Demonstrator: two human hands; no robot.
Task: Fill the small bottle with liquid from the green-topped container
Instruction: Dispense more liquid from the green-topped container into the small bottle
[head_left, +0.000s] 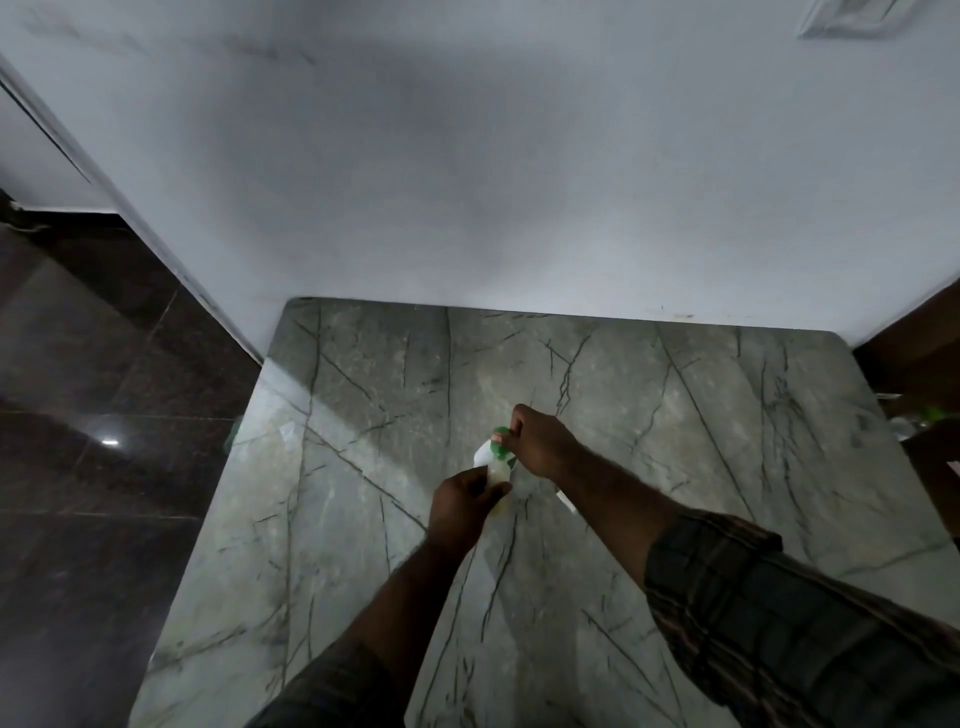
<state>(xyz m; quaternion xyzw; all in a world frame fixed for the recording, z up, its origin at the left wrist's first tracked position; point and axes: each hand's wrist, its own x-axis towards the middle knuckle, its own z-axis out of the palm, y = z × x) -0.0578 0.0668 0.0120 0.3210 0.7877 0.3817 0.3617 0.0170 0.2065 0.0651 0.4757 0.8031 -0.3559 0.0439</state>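
Nearest the camera, two plaid sleeves (779, 623) are pushed up the forearms, which reach out over a grey-green marble-patterned tabletop (363, 519) veined with dark lines. The left hand (460, 501) comes first, its fingers and thumb curled closed round the lower part of the green-topped container (496, 473), so that the pale yellowish translucent body shows just past the thumb tip. The container sits between the two hands, with the left fingers wrapping its near end and the right fingers on its far end. Its long axis runs from the left hand towards the right hand, the green end pointing away from the person and slightly up in the picture. Whether its base rests on the tabletop or is lifted clear cannot be told. A white band (484, 453) lies just below the green top (500, 435). The right hand (540, 441) is bent down at the wrist, its fingertips closed tightly in a pinch on the green top, hiding part of it. A small white object (566, 501) lies on the tabletop, just beside the right forearm and partly covered by it, too blurred to identify. Beyond the hands the tabletop meets a plain white wall (467, 182), and dark polished floor tiles (104, 415) lie to the left.
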